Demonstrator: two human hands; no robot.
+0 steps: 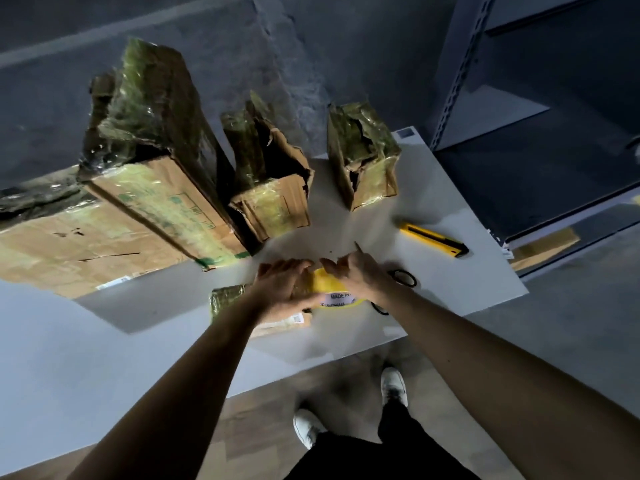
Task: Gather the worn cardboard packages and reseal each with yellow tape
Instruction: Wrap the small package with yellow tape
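Storeroom or warehouse packing station: slotted metal shelving (460,71) standing just right of white table (467,282); bare grey floor (571,323) lying beneath it; worn taped cardboard packages (156,202) and yellow utility knife (433,240) sitting on it

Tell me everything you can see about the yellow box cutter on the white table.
The yellow, plastic-looking box cutter has a black end and a dark strip along its body. It lies flat, slanted, on the white table near the right edge, black end nearer the person. No blade shows. Nothing touches it.
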